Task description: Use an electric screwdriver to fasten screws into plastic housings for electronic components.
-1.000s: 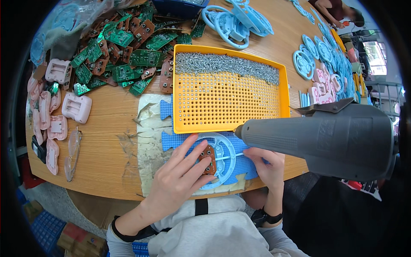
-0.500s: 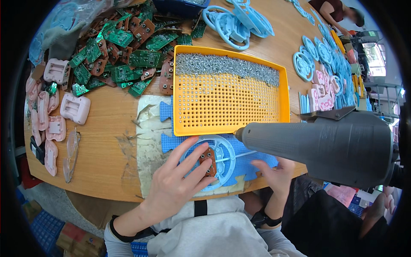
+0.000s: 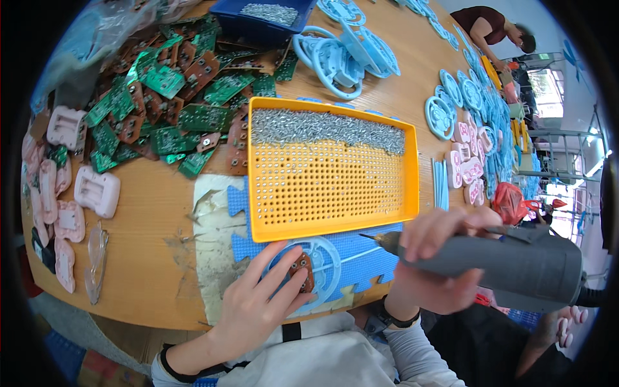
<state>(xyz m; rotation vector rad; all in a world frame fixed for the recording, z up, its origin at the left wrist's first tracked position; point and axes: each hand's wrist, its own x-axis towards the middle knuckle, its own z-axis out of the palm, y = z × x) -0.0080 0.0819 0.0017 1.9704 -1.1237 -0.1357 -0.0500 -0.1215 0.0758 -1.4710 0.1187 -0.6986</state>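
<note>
Left hand pinning, right hand on the driver, seen from my remote seat.
My left hand (image 3: pixel 255 306) has its fingers spread, not pinching, over the brown circuit board (image 3: pixel 304 276), which sits inside the light-blue wheel shell (image 3: pixel 334 271); the right hand (image 3: pixel 431 255) is blurry but looks curled around the grey driver (image 3: pixel 522 266). The shell lies on the blue foam mat (image 3: pixel 377 266), just below the yellow tray (image 3: pixel 411 187) with its bank of screws (image 3: pixel 322 129). The bit points left near the tray's edge, well off the board. My take: press the board flat with light, even fingertips, leave the screw spots uncovered, and bring the bit in upright, since a slanted one could slip toward those fingers.
</note>
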